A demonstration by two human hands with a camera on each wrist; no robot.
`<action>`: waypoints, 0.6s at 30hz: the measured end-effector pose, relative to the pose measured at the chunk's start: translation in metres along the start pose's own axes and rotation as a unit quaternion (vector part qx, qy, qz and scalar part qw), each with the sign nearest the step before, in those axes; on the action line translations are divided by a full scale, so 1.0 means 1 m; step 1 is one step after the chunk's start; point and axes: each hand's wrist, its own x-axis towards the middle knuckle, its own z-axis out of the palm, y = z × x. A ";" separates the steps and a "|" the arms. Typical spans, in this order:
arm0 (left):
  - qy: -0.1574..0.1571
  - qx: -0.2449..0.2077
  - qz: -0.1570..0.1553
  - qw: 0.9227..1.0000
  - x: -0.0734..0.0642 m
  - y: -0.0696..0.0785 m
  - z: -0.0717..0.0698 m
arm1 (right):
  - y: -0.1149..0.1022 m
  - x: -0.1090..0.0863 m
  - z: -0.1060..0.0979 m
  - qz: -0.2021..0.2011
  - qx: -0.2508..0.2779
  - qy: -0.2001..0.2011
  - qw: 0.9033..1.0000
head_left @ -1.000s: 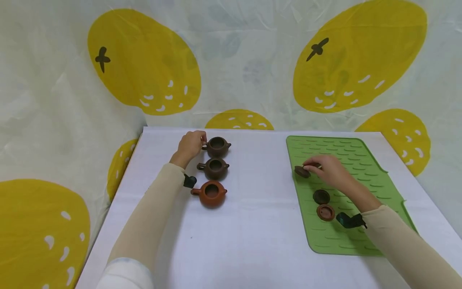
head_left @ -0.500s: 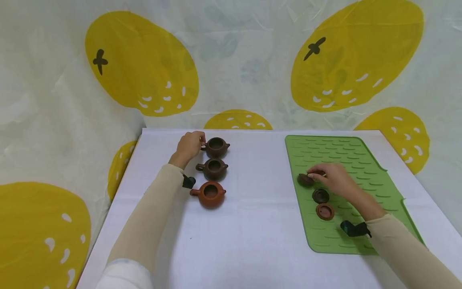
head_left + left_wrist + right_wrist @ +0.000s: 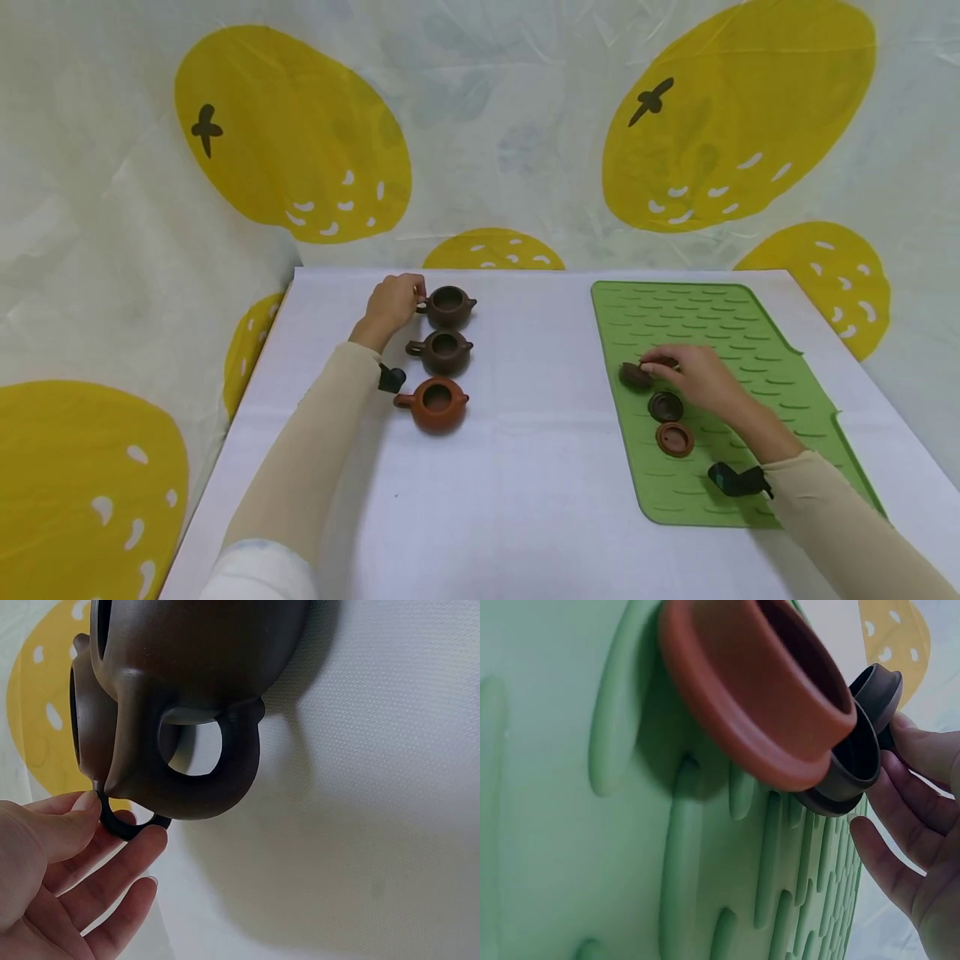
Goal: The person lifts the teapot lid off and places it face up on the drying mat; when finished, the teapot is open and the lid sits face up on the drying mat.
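Observation:
My left hand (image 3: pixel 392 302) pinches the handle of the farthest dark brown teapot (image 3: pixel 448 307), which stands lidless on the white table. In the left wrist view, thumb and fingers are around that handle (image 3: pixel 124 829), partly behind the nearer teapot's handle. A second dark brown teapot (image 3: pixel 445 352) and a reddish-brown teapot (image 3: pixel 438 406) line up nearer to me, both lidless. Over on the green mat, my right hand (image 3: pixel 693 375) pinches a dark teapot lid (image 3: pixel 635 376) by its knob, tilted at the mat. Beside it lie another dark lid (image 3: pixel 665 407) and a reddish lid (image 3: pixel 675 439), undersides up.
The ridged green mat (image 3: pixel 720 500) covers the right part of the white table (image 3: pixel 525 483). Behind the table hangs a pale cloth (image 3: pixel 510 100) with large yellow fruit prints. A small dark camera sits at each wrist.
My right hand has moved the dark lid toward me and slightly right, lowering it next to the other dark lid. The left hand keeps its grip on the teapot handle.

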 end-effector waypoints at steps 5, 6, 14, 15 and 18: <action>-0.004 -0.001 -0.004 1.000 -0.001 0.000 0.000 | 0.003 -0.001 0.001 -0.002 0.005 -0.002 1.000; -0.003 0.000 -0.003 1.000 -0.001 0.000 0.000 | 0.003 -0.001 0.000 -0.001 0.008 -0.004 1.000; -0.005 -0.002 -0.004 1.000 0.000 0.001 0.001 | 0.005 -0.003 -0.003 0.018 0.021 -0.020 0.999; -0.005 -0.001 -0.004 1.000 0.000 0.001 0.001 | 0.005 -0.003 -0.003 0.021 0.022 -0.022 0.999; -0.005 0.002 -0.004 1.000 0.000 0.000 0.001 | 0.004 -0.002 -0.005 0.026 0.027 -0.028 0.999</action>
